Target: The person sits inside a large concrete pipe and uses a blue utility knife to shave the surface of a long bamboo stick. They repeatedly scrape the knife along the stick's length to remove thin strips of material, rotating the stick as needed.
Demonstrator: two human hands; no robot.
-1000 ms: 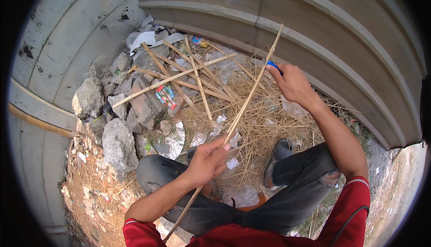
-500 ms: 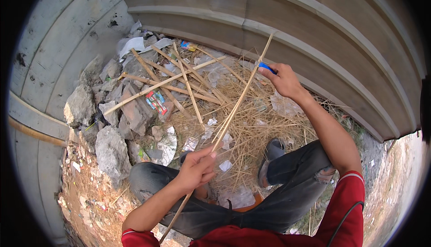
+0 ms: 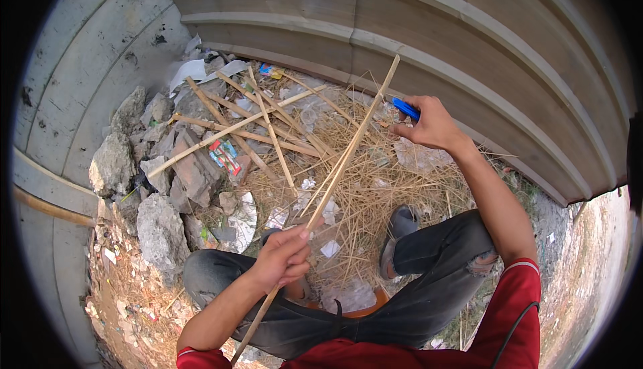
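Observation:
My left hand (image 3: 281, 260) is closed around a long bamboo strip (image 3: 349, 149), which slants from my lap up toward the metal wall. A thin sliver (image 3: 317, 194) splits away from the strip just above that hand. In my right hand (image 3: 430, 124) is a blue utility knife (image 3: 406, 109), held a little to the right of the strip's upper part and apart from it. The knife's blade is hard to make out. Several more bamboo strips (image 3: 228, 130) lie crossed on the ground ahead, left of the strip I hold.
Rough stones (image 3: 163, 232) are piled at the left. Thin shavings (image 3: 382, 191) cover the ground between my feet and the corrugated metal wall (image 3: 442, 54). Scraps of paper and plastic, among them a colourful wrapper (image 3: 224, 156), lie about. A pale panel wall (image 3: 87, 94) stands left.
The knife has come off the strip and shifted slightly right and down. My left hand keeps its hold, and the view has turned a little.

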